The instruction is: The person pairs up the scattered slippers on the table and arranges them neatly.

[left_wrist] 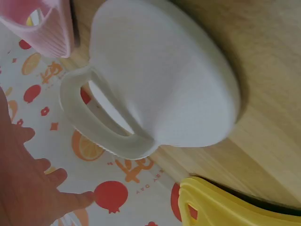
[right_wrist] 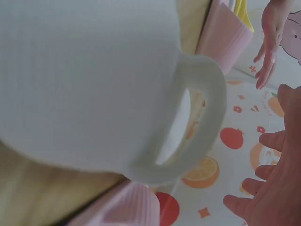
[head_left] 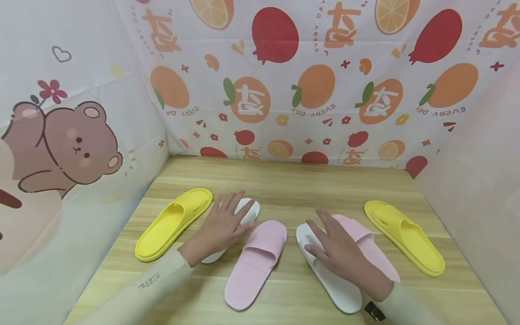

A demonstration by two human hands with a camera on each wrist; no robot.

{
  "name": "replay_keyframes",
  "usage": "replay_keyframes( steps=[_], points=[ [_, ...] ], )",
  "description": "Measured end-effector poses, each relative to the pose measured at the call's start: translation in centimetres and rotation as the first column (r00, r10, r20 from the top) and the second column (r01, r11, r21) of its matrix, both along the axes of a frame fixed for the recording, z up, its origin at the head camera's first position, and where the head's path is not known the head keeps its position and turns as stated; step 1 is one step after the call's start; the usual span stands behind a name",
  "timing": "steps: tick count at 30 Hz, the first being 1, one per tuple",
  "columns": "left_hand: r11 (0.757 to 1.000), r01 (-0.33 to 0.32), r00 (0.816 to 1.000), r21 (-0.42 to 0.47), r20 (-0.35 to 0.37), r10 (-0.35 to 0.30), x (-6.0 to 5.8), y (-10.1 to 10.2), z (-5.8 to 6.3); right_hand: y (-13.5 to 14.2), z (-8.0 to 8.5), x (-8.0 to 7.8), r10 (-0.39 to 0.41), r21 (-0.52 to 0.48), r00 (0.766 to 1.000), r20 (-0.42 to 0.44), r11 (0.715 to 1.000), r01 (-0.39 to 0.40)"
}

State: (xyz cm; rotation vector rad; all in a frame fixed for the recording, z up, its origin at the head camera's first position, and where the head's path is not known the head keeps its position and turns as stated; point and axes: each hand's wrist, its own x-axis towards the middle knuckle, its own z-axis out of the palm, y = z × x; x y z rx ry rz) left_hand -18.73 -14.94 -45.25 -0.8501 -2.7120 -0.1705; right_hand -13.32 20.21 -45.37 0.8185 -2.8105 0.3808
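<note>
My left hand point(head_left: 219, 228), fingers spread, hovers over a white slipper point(head_left: 250, 211) and hides its middle. In the left wrist view a gap shows between the fingers and that slipper's sole and strap point(left_wrist: 99, 125). Over the other white slipper point(head_left: 343, 295) is my right hand point(head_left: 339, 248), its fingers also apart and holding nothing. The right wrist view shows this slipper's strap point(right_wrist: 214, 99) clear of the fingers. A pink slipper point(head_left: 245, 280) lies between the hands; another pink slipper point(head_left: 375, 250) is partly hidden behind the right hand and forearm.
One yellow slipper point(head_left: 162, 232) lies at the left of the wooden tabletop point(head_left: 284, 180), another yellow slipper point(head_left: 422, 248) at the right. A fruit-print cloth point(head_left: 276, 108) hangs behind, and a bear-print cloth point(head_left: 81, 140) along the left side.
</note>
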Motion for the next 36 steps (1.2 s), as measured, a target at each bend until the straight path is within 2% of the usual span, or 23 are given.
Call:
replay_keyframes(
  steps=[8, 14, 17, 24, 29, 36],
  points=[
    [1.000, -0.022, 0.998, 0.018, 0.061, 0.021, 0.1, -0.5, -1.5, -0.4, -1.4, 1.1, -0.075, 0.031, 0.997, -0.019, 0.997, 0.076],
    [0.996, -0.062, 0.981, 0.071, 0.186, 0.047, 0.7, -1.0, -2.3, -0.4, -2.6, 1.6, -0.115, 0.010, 0.993, -0.009, 0.993, 0.115],
    [0.993, -0.060, 0.974, 0.099, 0.223, 0.037, 0.9, -1.3, -2.7, -0.4, -3.1, 1.8, -0.130, 0.001, 0.991, -0.010, 0.991, 0.130],
    [0.994, -0.042, 0.981, 0.102, 0.191, 0.021, 0.7, -1.5, -3.0, -0.4, -3.6, 2.0, -0.149, 0.012, 0.989, 0.001, 0.989, 0.149],
    [0.996, -0.036, 0.985, 0.081, 0.169, 0.022, 0.4, -1.7, -3.3, -0.3, -3.8, 2.1, -0.144, 0.033, 0.989, -0.019, 0.989, 0.145],
    [0.995, -0.023, 0.988, 0.098, 0.155, 0.008, 0.1, -1.8, -3.6, -0.2, -4.0, 2.0, -0.130, 0.040, 0.990, -0.047, 0.991, 0.131]
  ],
)
